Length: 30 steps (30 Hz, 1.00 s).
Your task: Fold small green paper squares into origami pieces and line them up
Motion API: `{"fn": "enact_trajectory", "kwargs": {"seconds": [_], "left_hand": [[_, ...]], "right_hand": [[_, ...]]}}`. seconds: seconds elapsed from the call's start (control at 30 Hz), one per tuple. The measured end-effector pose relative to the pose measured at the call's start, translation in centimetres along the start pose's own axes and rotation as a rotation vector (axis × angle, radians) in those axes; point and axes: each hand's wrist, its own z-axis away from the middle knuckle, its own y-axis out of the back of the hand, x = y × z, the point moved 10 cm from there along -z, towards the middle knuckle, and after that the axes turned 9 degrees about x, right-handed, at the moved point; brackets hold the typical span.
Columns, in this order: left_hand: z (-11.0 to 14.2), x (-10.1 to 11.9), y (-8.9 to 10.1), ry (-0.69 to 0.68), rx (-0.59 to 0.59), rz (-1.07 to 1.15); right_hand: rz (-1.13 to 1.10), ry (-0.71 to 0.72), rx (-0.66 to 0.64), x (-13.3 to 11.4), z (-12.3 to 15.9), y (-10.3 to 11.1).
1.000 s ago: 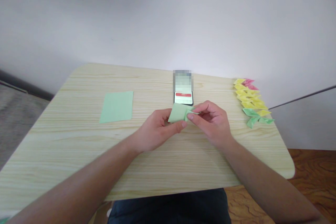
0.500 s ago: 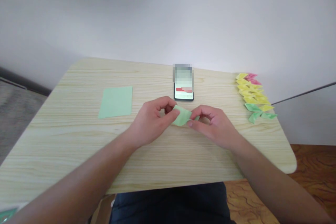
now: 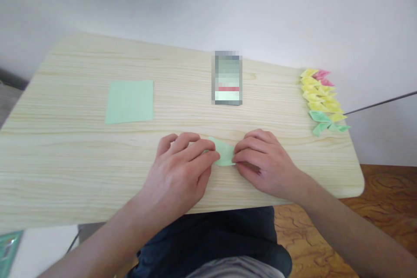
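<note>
Between my two hands lies a small folded piece of green paper (image 3: 224, 152), low over the front part of the table. My left hand (image 3: 185, 165) has its thumb and fingers closed on the paper's left end. At the other end, the bunched fingertips of my right hand (image 3: 265, 160) pinch the paper's right edge. Fingers cover both ends, so the full folded shape is hidden. A flat square sheet of green paper (image 3: 130, 102) rests on the table to the left.
A phone (image 3: 227, 78), blurred by pixels, lies at the back middle of the wood-grain table (image 3: 81, 160). Along the right edge sit several folded paper pieces in yellow (image 3: 314, 93), pink (image 3: 323, 77) and green (image 3: 321, 117). A wall rises behind.
The paper has come down flatter toward the table, and my left hand has turned palm-down over its left end. The camera view has tilted, so the table sits higher in the picture.
</note>
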Motion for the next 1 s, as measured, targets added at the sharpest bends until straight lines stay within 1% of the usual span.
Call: {"fn": "enact_trajectory", "kwargs": {"seconds": [0.13,0.3,0.43,0.63,0.8,1.0], "left_hand": [[1.7,-0.5,-0.2,0.033,-0.023,0.049],[2.6,-0.5,-0.3,0.042,-0.028,0.066],[2.8,-0.4,-0.4,0.060,-0.037,0.061],[2.7,-0.6,0.0,0.109,-0.004,0.075],[2.6,-0.7,0.1,0.144,0.007,0.084],[2.5,-0.5,0.2,0.143,0.024,0.090]], "right_hand": [[0.031,-0.052,-0.022,-0.1,-0.4,-0.2],[0.022,-0.161,0.010,0.5,-0.8,-0.7],[0.005,-0.230,0.072,0.9,-0.8,-0.6],[0.060,-0.296,0.173,0.9,-0.2,-0.3],[0.131,-0.340,0.208,0.6,0.2,-0.5],[0.180,-0.389,0.259,0.2,0.4,-0.5]]}}
